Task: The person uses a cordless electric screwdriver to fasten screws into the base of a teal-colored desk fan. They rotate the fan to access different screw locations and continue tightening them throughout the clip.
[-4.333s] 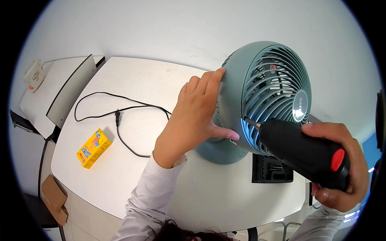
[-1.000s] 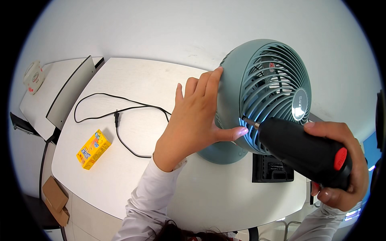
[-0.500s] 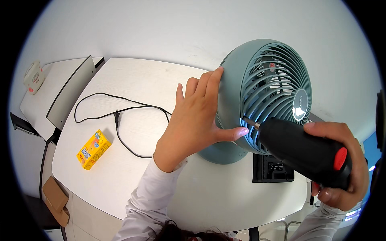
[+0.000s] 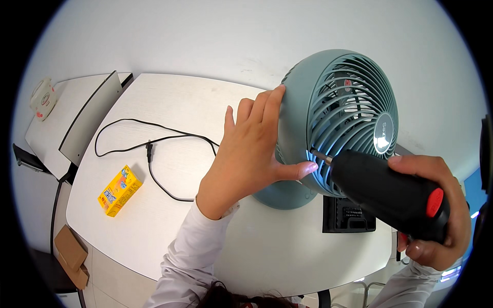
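A grey-green desk fan (image 4: 300, 110) stands on the white table, its round grille turned to the right. My left hand (image 4: 249, 146) steadies the fan's housing from the left side, fingers spread along it and the thumb by the grille's lower rim. In my right hand (image 4: 436, 205) is a black cordless screwdriver (image 4: 382, 187) with a red patch on its end. Its metal bit (image 4: 319, 155) points left and meets the grille's rim just above my left thumb. Whether a screw sits at the tip is too small to make out.
A black bit case (image 4: 349, 218) lies below the fan. Left of my arm are a looped black power cord (image 4: 159, 138) and a yellow drink carton (image 4: 119, 191). A wall (image 4: 205, 36) rises behind the table (image 4: 169, 241). Brown cardboard (image 4: 71, 251) lies at the lower left.
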`<state>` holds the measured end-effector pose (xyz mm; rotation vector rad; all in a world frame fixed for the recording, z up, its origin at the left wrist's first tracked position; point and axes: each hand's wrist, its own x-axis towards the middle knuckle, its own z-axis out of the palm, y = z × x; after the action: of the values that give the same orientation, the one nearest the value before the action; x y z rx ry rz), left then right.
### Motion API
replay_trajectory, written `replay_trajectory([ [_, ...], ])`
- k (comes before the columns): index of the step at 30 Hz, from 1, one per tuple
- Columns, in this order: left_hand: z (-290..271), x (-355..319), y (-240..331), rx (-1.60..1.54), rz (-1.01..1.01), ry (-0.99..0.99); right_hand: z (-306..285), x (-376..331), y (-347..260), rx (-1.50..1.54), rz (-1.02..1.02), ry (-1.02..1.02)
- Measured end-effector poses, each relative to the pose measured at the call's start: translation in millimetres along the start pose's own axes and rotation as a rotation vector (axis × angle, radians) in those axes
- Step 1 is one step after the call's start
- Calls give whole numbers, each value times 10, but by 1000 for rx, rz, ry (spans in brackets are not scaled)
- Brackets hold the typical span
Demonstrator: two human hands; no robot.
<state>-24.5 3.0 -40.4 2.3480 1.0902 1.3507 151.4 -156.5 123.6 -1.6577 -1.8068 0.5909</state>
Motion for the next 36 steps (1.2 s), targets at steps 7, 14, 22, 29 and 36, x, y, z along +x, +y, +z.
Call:
replay_trajectory([
  [7, 4, -3, -5, -8, 15, 18, 4, 13, -9, 8, 2, -10],
  [14, 6, -8, -10, -19, 16, 21, -25, 39, -4, 17, -18, -52],
  [22, -5, 0, 11, -15, -6, -1, -24, 36, 2, -4, -42, -58],
  [29, 0, -7, 7, -20, 3, 9, -31, 4, 27, -8, -23, -26],
  [36, 1, -7, -6, -7, 11, 12, -19, 2, 10, -1, 12, -21],
])
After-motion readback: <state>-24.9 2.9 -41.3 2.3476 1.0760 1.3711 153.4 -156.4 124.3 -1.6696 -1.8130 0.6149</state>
